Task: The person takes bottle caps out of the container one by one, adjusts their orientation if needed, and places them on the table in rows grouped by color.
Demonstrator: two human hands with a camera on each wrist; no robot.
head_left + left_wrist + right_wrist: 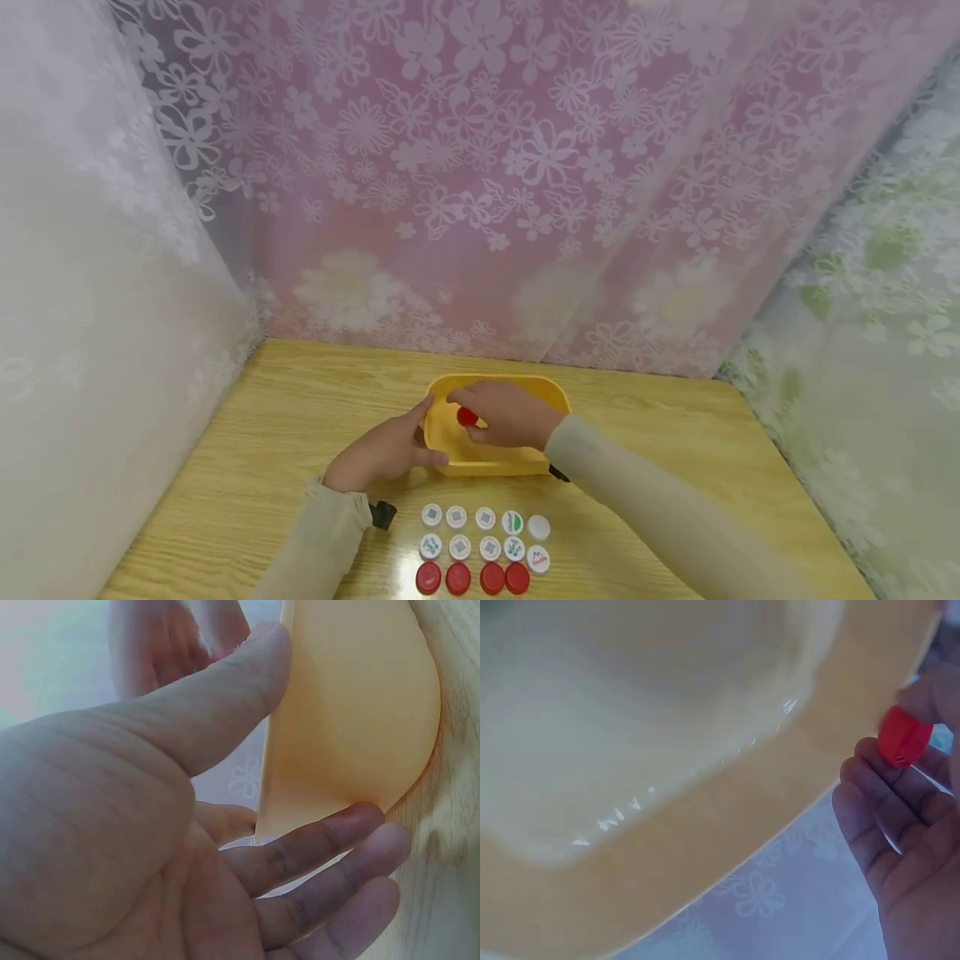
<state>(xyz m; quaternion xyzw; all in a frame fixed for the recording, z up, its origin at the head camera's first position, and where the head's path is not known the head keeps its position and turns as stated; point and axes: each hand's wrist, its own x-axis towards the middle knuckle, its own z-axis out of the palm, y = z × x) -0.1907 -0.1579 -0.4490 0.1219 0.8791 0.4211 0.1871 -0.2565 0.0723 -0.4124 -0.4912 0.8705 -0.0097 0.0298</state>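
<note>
A yellow plastic tub (487, 468) with rounded corners sits on the wooden table. My left hand (384, 451) grips its left end, the thumb at the near corner of the rim and the other fingers along the outer wall. In the left wrist view the thumb (232, 682) lies at the rim and the fingertips touch the outer wall (352, 705). Over the tub's opening, my right hand (517, 414) pinches a red bottle cap (904, 737) between thumb and fingers. The same red cap (467, 416) shows under that hand in the head view.
In front of the tub, bottle caps lie in three rows: two of white caps (485, 518), some printed, and one of red caps (458, 577) nearest me. A pink floral curtain (480, 208) hangs behind the table, with pale curtains (97, 292) at the sides.
</note>
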